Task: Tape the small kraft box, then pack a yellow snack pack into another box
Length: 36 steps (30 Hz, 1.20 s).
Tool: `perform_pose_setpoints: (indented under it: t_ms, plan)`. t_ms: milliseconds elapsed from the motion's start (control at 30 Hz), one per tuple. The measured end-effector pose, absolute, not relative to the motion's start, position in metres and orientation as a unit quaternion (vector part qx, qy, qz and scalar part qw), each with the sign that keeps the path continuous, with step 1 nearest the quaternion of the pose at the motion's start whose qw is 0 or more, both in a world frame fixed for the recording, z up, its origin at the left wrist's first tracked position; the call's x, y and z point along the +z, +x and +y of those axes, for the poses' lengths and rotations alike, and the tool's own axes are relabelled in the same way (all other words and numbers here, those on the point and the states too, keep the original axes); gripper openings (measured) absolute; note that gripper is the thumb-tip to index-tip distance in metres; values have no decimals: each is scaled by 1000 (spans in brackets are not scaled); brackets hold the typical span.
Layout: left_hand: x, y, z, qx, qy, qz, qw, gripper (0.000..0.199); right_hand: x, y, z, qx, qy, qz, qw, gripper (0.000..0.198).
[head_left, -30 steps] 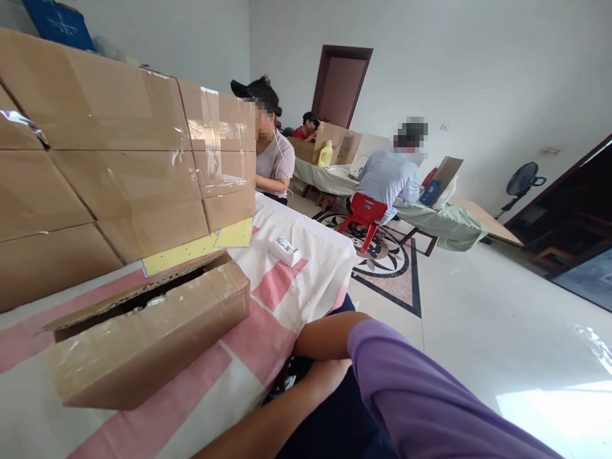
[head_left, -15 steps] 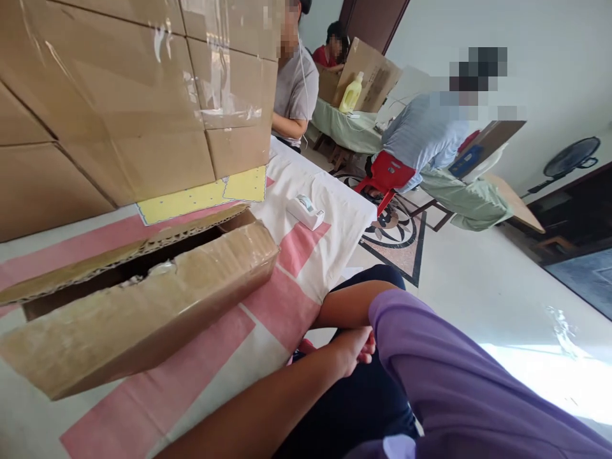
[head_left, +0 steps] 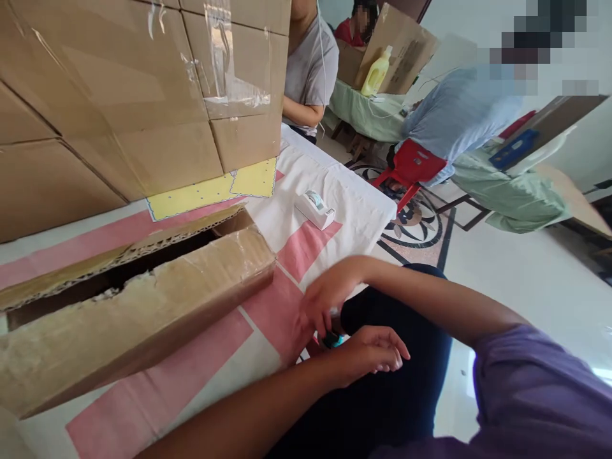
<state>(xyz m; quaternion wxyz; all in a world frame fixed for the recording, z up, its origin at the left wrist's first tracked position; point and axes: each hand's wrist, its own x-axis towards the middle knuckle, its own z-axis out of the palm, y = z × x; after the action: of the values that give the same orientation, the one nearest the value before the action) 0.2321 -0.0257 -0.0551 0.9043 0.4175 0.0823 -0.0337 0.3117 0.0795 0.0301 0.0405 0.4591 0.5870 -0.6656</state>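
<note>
Dark object (head_left: 331, 339): pinched by right hand (head_left: 325, 299) fingers at table (head_left: 268, 331) edge
Left hand (head_left: 370, 354): fingers loosely spread
Floor (head_left: 502, 287): pale, glossy

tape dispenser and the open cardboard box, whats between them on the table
Head view: only bare pink-and-white tablecloth lies between the tape dispenser and the open cardboard box.

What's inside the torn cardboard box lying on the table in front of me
The torn cardboard box shows only a dark slot under its ragged flap, with a few pale scraps at the torn edge. Whatever it holds is hidden by the flap and front wall.
</note>
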Motion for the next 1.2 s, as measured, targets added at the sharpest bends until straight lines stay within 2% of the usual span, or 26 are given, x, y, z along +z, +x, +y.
perform_pose_setpoints:
  t_ms: [67,133,200,267,367,433,500,600,667,833,967,1100,1200]
  plan:
    - [-37,230,-13,18,506,108,855,11,44,343,100,-556,480,674,-76,19]
    - [-13,235,7,61,635,162,753,10,55,381,116,-331,576,710,-234,25]
    - [7,250,37,120,733,230,628,12,60,417,127,-153,670,656,-312,28]
    - [14,274,75,204,786,293,505,17,60,442,134,-112,712,610,-328,35]
    - [-3,311,136,367,767,413,326,25,59,455,140,-121,716,591,-352,39]
    - [-23,325,173,451,694,490,275,29,60,452,139,-129,709,602,-344,38]
    - [-41,327,201,482,638,509,319,32,64,446,132,-160,704,616,-316,37]
    - [-57,319,223,453,611,456,463,26,68,443,118,-188,704,625,-281,38]
    - [-61,315,225,439,604,432,505,25,66,443,112,-182,701,632,-276,44]
    - [-65,314,223,448,612,420,499,25,47,440,118,-108,668,693,-249,72]
    - [-67,314,224,454,615,412,496,23,34,438,127,-46,656,726,-202,85]
    - [-66,312,224,454,625,400,493,23,26,441,127,-84,608,784,-90,86]
    - [-64,312,224,448,619,410,499,24,27,441,124,-107,619,774,-86,81]
